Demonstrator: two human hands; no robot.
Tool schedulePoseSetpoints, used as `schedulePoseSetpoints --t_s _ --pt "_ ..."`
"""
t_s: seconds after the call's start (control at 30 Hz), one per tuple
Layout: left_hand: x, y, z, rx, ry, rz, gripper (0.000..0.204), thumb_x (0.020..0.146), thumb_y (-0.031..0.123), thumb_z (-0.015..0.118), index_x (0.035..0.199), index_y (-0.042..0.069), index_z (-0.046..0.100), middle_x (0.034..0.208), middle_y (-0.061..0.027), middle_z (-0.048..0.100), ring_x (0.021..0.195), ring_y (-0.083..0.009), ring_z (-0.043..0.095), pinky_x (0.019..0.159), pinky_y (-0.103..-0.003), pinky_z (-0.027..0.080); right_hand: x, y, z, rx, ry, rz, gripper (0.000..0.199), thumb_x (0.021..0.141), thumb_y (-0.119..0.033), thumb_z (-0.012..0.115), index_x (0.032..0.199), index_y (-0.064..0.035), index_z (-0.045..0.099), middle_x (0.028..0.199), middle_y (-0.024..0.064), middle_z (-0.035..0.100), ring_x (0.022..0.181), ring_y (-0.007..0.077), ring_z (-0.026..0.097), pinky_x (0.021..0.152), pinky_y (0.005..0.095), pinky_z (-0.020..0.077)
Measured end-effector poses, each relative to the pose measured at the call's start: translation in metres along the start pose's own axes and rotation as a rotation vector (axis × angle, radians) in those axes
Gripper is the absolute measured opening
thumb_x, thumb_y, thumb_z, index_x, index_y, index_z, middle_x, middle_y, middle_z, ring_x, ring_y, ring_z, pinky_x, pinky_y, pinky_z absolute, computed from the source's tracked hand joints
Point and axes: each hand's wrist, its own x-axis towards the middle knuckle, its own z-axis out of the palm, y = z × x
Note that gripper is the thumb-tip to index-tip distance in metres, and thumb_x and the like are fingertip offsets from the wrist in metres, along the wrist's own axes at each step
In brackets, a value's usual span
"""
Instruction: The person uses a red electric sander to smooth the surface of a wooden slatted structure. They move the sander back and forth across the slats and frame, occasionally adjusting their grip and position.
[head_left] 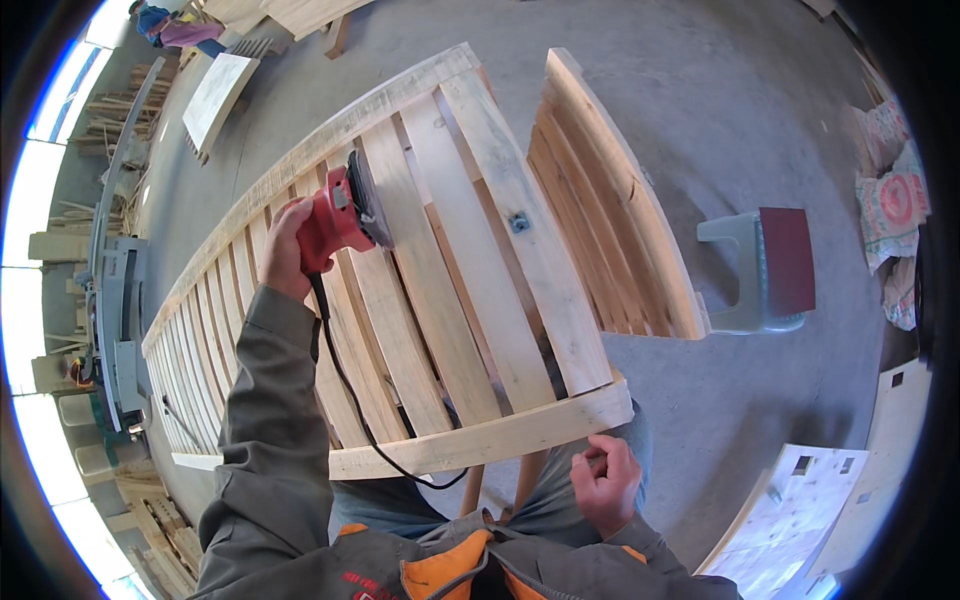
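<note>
My left hand [287, 248] grips a red electric sander [335, 216] by its body. The sander is tilted, its dark pad facing right above the slats, and I cannot tell whether the pad's edge touches the wood. Its black cord [352, 393] loops down over the near rail. Under it stretches a long slatted wooden frame [480, 437] of pale boards. A small dark square mark or fitting [518, 223] shows on a right-hand board. Beside the near rail's right end, my right hand [608, 482] is curled closed over my leg, with nothing visible in it.
A smaller slatted wooden piece [625, 200] stands just right of the frame. Beyond it is a pale stool [745, 270] with a dark red top. Sacks [890, 205] and pale boards [790, 510] lie along the right. A machine [122, 310] and another person [180, 30] are at left.
</note>
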Motion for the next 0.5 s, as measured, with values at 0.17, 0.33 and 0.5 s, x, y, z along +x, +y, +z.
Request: schedulePoseSetpoints --t_s 0.17,0.33,0.5 --pt "0.047 0.007 -0.019 0.025 -0.057 -0.034 0.036 0.102 0.05 0.066 0.123 0.022 0.071 0.105 0.0037 0.078 0.082 -0.0133 0.074 0.052 -0.031 0.05 0.0 -0.001 -0.001 0.02 -0.025 0.04 0.028 0.086 -0.004 0.08 0.111 0.0001 0.068 0.085 0.0103 0.068 0.055 0.0193 0.059 0.054 0.0341 0.049" --pt "0.09 0.023 -0.011 0.004 -0.028 0.012 0.026 0.102 0.041 0.066 0.115 0.019 0.07 0.098 -0.0004 0.077 0.077 -0.015 0.071 0.05 -0.035 0.05 0.001 -0.002 -0.001 0.009 -0.017 0.035 0.027 0.086 -0.003 0.079 0.11 -0.0002 0.067 0.085 0.0099 0.068 0.055 0.0163 0.057 0.055 0.0321 0.0484" --pt "0.107 0.04 -0.002 0.025 -0.035 0.045 0.031 0.101 0.039 0.067 0.12 0.015 0.071 0.097 -0.004 0.076 0.076 -0.0163 0.071 0.05 -0.035 0.051 0.001 -0.006 -0.001 -0.011 -0.017 0.023 0.026 0.087 0.0 0.077 0.11 -0.0003 0.065 0.085 0.0084 0.069 0.055 0.0109 0.052 0.054 0.0297 0.0456"
